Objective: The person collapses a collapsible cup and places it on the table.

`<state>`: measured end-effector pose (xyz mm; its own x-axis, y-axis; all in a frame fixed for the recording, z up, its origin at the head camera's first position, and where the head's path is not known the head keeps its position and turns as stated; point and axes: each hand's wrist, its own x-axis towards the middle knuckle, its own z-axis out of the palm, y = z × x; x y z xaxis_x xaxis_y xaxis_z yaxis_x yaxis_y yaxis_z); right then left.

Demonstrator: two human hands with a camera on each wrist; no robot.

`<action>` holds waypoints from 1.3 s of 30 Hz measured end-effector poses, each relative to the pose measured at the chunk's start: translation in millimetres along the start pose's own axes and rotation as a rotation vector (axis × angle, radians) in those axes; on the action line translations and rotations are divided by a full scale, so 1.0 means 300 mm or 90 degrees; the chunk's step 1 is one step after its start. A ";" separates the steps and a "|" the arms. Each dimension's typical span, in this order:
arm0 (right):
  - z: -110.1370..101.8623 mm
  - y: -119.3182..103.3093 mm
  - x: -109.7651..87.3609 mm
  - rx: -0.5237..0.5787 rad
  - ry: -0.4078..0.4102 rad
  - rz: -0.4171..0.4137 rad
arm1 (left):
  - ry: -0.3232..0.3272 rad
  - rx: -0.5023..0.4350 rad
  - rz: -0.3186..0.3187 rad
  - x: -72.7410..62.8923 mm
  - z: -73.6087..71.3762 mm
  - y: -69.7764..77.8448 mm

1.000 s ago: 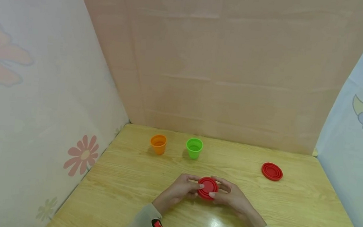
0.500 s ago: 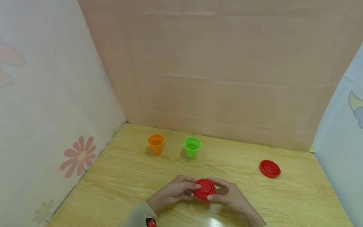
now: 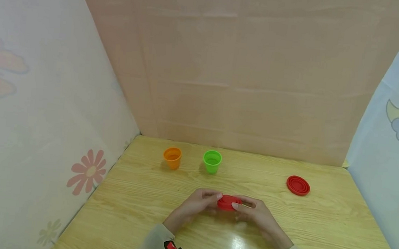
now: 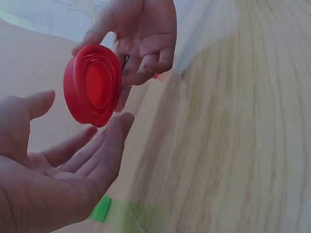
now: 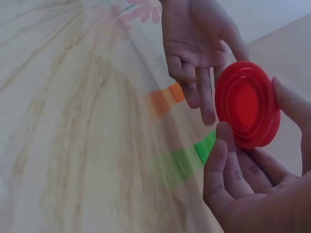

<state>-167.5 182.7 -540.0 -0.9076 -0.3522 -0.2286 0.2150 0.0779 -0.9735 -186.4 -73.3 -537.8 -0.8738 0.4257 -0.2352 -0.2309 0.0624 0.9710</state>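
A red collapsible cup [image 3: 227, 203], folded flat into a ringed disc, is held up between both hands over the table. My right hand [image 3: 253, 215] grips its right side; in the right wrist view the thumb lies on the rim and the fingers support the lower edge. My left hand [image 3: 194, 205] is at the cup's left side. In the left wrist view its thumb stands apart from the red cup [image 4: 97, 87], and its straight fingers reach right to the lower rim.
An orange cup [image 3: 172, 158] and a green cup [image 3: 212, 162] stand unfolded at the back of the wooden table [image 3: 136, 198]. Another flat red collapsible cup [image 3: 298, 185] lies at the back right. Printed cloth screens flank the table, with a plain brown backdrop [image 3: 189, 80] behind.
The red cup has tilted from facing the head camera to showing more of its edge. My left thumb has shifted from its face to its left edge.
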 end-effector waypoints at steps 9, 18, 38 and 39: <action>-0.013 -0.003 0.000 0.034 -0.029 0.005 | -0.013 0.042 0.057 -0.028 -0.010 -0.003; -0.028 -0.002 -0.008 0.095 -0.096 0.019 | -0.052 0.095 0.169 -0.043 -0.020 -0.010; -0.011 -0.012 -0.010 0.124 -0.138 0.007 | 0.013 0.163 0.186 -0.025 -0.016 -0.007; -0.010 -0.012 -0.009 0.120 -0.138 -0.001 | 0.015 0.156 0.179 -0.025 -0.018 -0.005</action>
<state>-166.9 186.3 -536.0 -0.8137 -0.5454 -0.2010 0.2957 -0.0906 -0.9510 -181.9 -81.3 -537.7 -0.8985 0.4367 0.0439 0.1264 0.1618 0.9787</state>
